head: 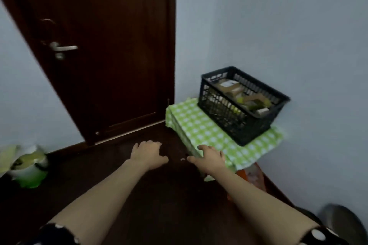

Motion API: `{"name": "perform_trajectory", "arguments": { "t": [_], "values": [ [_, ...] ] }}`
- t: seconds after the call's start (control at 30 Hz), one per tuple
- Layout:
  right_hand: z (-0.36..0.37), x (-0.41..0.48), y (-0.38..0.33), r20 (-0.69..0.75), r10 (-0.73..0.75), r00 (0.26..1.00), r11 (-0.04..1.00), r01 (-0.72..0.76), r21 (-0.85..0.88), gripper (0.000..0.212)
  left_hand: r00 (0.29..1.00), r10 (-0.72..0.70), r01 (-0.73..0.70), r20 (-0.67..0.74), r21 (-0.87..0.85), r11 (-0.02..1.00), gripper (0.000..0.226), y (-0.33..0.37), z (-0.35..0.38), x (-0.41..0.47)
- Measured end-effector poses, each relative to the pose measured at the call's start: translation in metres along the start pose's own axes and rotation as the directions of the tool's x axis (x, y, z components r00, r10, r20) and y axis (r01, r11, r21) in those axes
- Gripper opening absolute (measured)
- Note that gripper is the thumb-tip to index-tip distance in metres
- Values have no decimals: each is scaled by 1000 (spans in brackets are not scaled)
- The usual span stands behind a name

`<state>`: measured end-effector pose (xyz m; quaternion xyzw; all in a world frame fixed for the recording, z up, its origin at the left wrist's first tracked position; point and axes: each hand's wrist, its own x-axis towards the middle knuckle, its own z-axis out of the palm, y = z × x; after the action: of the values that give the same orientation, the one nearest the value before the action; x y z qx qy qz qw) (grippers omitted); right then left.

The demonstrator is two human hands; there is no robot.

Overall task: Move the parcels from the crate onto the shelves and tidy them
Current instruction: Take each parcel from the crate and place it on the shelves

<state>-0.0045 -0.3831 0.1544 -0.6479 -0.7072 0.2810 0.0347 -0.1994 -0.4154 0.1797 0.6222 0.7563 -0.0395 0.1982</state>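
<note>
The crate [243, 105] lies ahead and to the right of both your hands, on a low stand covered by a green checked cloth [199, 125], pushed into the corner by the wall. Your right hand [211, 158] is the nearer one: it hovers at the near edge of the cloth, though you cannot tell whether it touches it. Your left hand [148, 152] is over the dark floor, further left and well apart from the crate. Both hands hold nothing, palms down, fingers loosely spread and slightly curled. The crate sits diagonally, its long axis running from far-left to near-right, so one bottom corner points toward you and a long side faces your left hand. I count one crate and two empty hands. The parcels [232, 87] are a jumbled heap inside the crate, at least three brownish ones, and blur stops an exact count. No shelves are in view.
</note>
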Motion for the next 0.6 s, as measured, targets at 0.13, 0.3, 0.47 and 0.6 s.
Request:
{"name": "perform_trajectory", "arguments": {
  "t": [0.13,0.3,0.47,0.6],
  "values": [
    [-52,14,91,-47,127,991,986,-121,112,65,987,157,-159,34,60,986,61,105,6,31],
    [-92,40,158,-75,186,980,911,-143,387,66,963,261,-268,63,162,950,59,185,6,78],
    [-128,80,205,-163,255,953,868,-151,474,58,934,340,-355,107,187,916,63,246,-4,139],
    [-162,131,226,-283,292,913,874,-136,466,53,906,414,-424,89,190,886,55,285,-13,204]
  ]
}}
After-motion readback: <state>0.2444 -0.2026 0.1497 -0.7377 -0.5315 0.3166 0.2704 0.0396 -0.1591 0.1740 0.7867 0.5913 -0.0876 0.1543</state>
